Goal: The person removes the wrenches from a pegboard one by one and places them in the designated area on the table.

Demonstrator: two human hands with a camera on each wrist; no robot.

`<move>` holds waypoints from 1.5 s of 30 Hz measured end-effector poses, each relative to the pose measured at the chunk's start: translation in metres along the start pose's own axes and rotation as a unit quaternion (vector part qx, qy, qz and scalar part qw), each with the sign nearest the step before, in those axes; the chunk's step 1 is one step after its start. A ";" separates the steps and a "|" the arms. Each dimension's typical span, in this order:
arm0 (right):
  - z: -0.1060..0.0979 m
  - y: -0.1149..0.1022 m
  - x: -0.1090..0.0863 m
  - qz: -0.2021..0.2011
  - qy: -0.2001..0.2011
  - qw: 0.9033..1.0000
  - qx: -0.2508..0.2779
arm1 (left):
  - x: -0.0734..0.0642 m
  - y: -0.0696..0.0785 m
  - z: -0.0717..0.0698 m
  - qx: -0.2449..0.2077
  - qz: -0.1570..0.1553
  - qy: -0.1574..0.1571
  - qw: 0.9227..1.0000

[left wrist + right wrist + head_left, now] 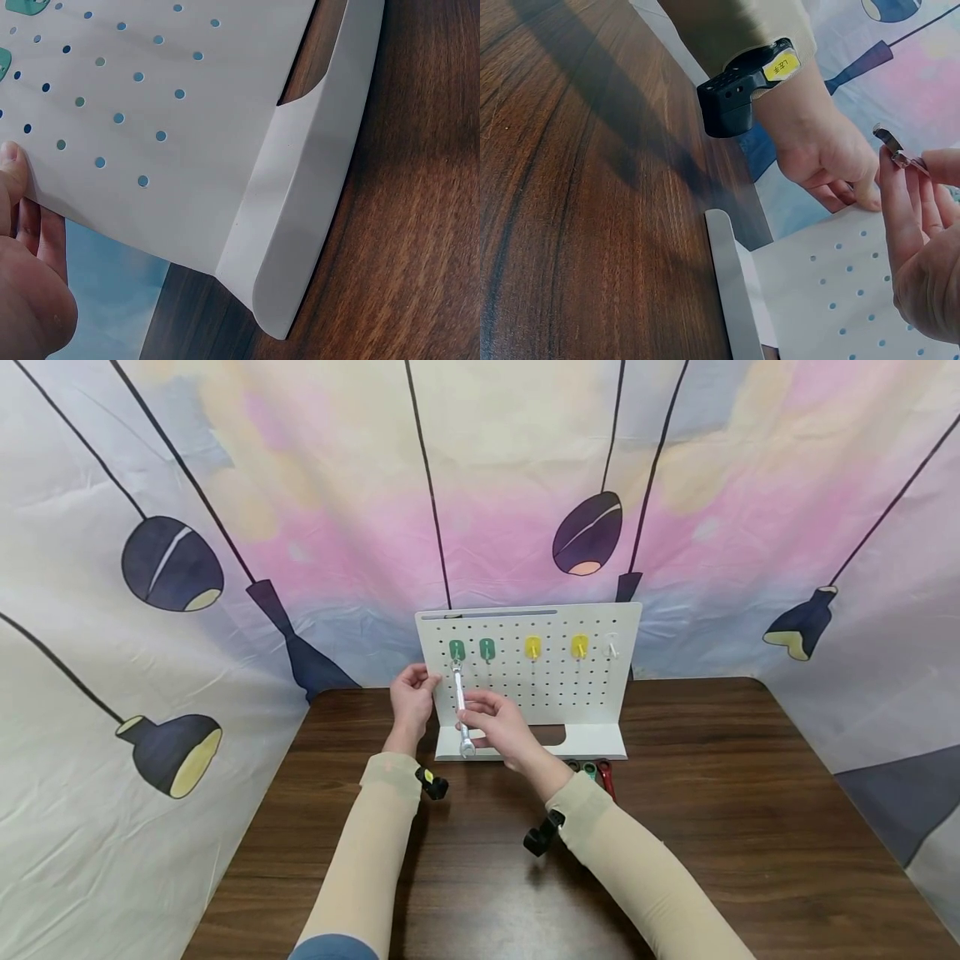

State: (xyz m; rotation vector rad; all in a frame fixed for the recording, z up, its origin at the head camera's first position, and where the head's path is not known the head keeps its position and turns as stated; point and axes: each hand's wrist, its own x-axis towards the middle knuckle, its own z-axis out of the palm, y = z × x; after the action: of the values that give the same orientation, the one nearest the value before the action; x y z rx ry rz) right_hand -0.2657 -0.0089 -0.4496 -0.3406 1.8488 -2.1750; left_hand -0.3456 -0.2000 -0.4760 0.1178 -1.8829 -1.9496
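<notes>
A white pegboard (517, 714) on a bent foot stands on the table. My left hand (411, 703) pinches its left edge, thumb on the front face and fingers behind, as the left wrist view also shows. Between thumb and fingers, my right hand (498, 727) holds a silver wrench (461, 706) nearly upright in front of the board. The wrench's upper end is at the leftmost green hook (457, 648); whether it hangs on the hook I cannot tell. In the right wrist view, the wrench (901, 159) shows only partly past the fingers.
Right of that hook follow another green hook (487, 648), two yellow hooks (533, 647) and a pale hook (611, 646). On the brown table (720, 810), tools with red (605, 774), green and dark handles lie by the board's foot, partly behind my right arm. A printed cloth hangs behind.
</notes>
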 end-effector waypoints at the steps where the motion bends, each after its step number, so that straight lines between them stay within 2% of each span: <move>1: 0.000 -0.001 0.000 0.000 0.000 1.000 0.000 | 0.000 0.000 0.000 -0.001 0.002 0.001 1.000; 14: 0.001 -0.002 -0.001 -0.004 0.012 1.000 -0.002 | -0.003 0.002 0.002 -0.003 0.009 0.008 1.000; 17: 0.001 -0.003 -0.001 -0.011 0.012 1.000 -0.001 | -0.003 0.003 0.003 -0.003 0.016 0.002 1.000; 21: 0.001 -0.003 -0.004 -0.013 0.013 1.000 0.003 | -0.003 0.002 0.003 0.005 0.015 -0.005 1.000; 27: -0.005 0.000 -0.013 -0.007 0.009 1.000 0.004 | -0.004 -0.001 0.000 0.010 0.008 0.005 1.000; 37: -0.038 0.011 -0.043 0.005 0.014 1.000 -0.016 | -0.004 -0.002 0.000 0.016 -0.004 0.008 1.000; 45: -0.086 0.019 -0.069 0.005 0.014 0.998 -0.058 | -0.003 0.002 0.000 0.013 -0.002 0.003 1.000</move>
State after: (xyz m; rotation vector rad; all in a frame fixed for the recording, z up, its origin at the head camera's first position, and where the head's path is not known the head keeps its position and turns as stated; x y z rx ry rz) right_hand -0.2299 0.0923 -0.4827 -0.3250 1.9922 -2.0805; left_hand -0.3426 -0.1994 -0.4750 0.1345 -1.9059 -1.9274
